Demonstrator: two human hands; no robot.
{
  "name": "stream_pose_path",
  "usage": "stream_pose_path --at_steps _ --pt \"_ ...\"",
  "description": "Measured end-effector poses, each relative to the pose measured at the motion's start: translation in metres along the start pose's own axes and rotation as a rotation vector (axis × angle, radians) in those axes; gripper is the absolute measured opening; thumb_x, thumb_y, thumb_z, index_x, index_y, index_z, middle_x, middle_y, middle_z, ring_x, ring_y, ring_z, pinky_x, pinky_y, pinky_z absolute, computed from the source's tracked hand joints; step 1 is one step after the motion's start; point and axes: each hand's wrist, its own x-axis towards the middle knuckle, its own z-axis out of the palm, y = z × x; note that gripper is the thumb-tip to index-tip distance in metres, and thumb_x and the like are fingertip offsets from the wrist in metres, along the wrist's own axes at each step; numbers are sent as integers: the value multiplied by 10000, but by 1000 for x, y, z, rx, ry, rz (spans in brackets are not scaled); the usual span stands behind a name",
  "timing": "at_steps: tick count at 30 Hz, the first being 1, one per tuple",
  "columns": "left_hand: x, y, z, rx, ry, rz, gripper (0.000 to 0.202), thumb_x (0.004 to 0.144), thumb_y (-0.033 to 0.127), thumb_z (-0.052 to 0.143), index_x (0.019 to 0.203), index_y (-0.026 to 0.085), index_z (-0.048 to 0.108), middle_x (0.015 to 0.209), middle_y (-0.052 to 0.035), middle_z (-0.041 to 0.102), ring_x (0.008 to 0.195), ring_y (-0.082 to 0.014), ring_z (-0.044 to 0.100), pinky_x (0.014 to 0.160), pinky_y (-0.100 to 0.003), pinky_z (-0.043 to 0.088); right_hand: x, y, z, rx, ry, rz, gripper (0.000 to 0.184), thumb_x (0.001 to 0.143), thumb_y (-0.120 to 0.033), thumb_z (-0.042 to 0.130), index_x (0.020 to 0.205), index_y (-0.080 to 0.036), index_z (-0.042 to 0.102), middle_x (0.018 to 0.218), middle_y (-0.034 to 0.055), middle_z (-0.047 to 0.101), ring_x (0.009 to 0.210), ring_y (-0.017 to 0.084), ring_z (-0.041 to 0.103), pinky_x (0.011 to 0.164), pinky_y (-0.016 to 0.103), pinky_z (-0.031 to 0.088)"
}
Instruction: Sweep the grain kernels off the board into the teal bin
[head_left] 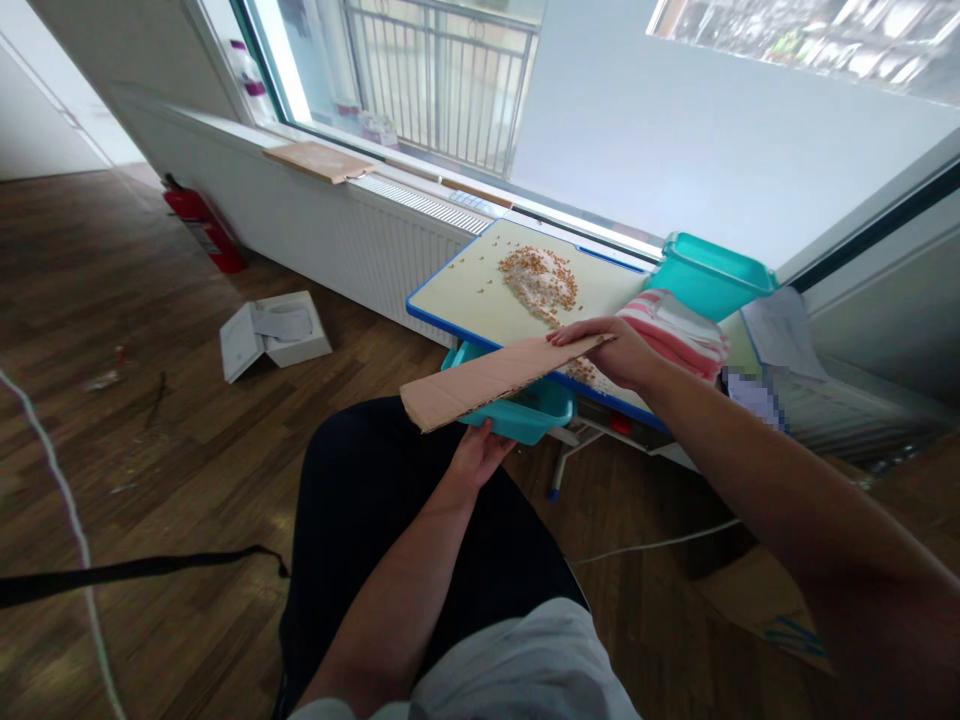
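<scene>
My right hand [611, 350] grips the right end of a long strip of cardboard [487, 382], fingers on top. The strip slants across the front edge of the small table [450, 295] and over a teal plastic bin [517, 420], hiding much of the bin's inside. Beneath the strip, my left hand [480, 455] holds the bin by its near side, just below the tabletop. A pile of brown kernels mixed with white grains [540, 280] lies on the table, with more of the mix near the front edge by my right hand.
Folded pink-and-white towels [671, 335] and a second teal bin [712, 275] sit at the table's right. A radiator [390, 235] runs under the window. On the wooden floor are an open white box [289, 335], a fire extinguisher [206, 225] and a pale cable [64, 490].
</scene>
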Motion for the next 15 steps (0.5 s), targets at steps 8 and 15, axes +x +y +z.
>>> stream_pose_path --at_steps 8,15 --pt "-3 -8 5 -3 0 -14 352 731 183 810 1015 236 609 1072 -39 724 1231 -282 586 1108 -534 401 -10 2 -4 23 21 16 164 608 -444 842 666 -304 779 809 43 765 828 227 706 829 425 572" --pt "-3 -15 8 16 -4 -35 380 705 194 829 1010 234 605 1073 -39 726 1196 -274 610 1094 -516 417 -20 -2 -5 2 44 26 165 604 -464 838 659 -320 781 804 32 772 828 234 713 810 416 580"
